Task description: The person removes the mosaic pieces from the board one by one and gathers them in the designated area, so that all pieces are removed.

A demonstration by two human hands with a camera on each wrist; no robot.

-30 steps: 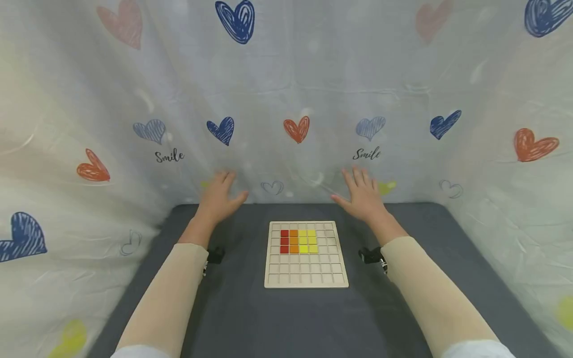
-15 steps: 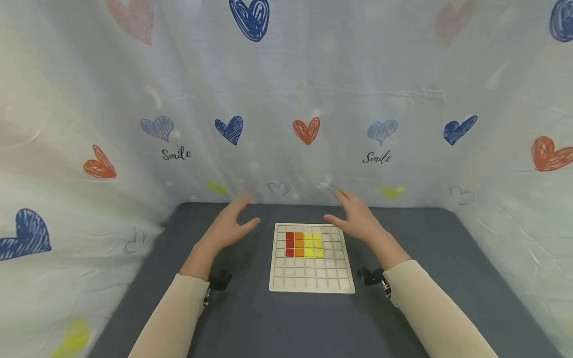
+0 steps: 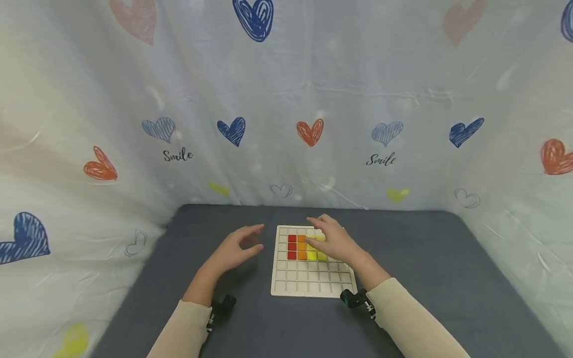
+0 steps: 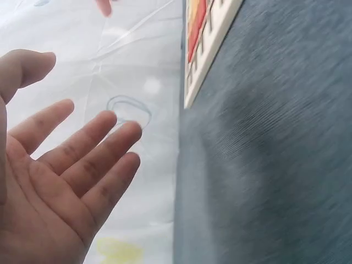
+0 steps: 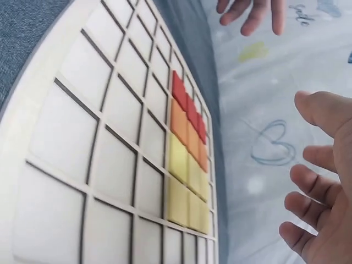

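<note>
Board [image 3: 308, 275] lies below my loosely spread right hand [image 3: 335, 243]; my left hand [image 3: 233, 252], likewise spread, flanks it. I advise light contact to avoid shifting coloured tiles [image 3: 302, 247].

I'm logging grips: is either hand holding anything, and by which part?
Nothing is held: the left hand and the right hand are both empty, clear of the grid board.

Here on the pale sheet [image 3: 277, 69], black script — a first "Smile" [image 3: 178, 154] reads clearly, up beyond the left hand [image 3: 231, 252] and off to its left — and there's a second "Smile" [image 3: 380, 159], beyond the right hand [image 3: 336, 242], to its right.
</note>
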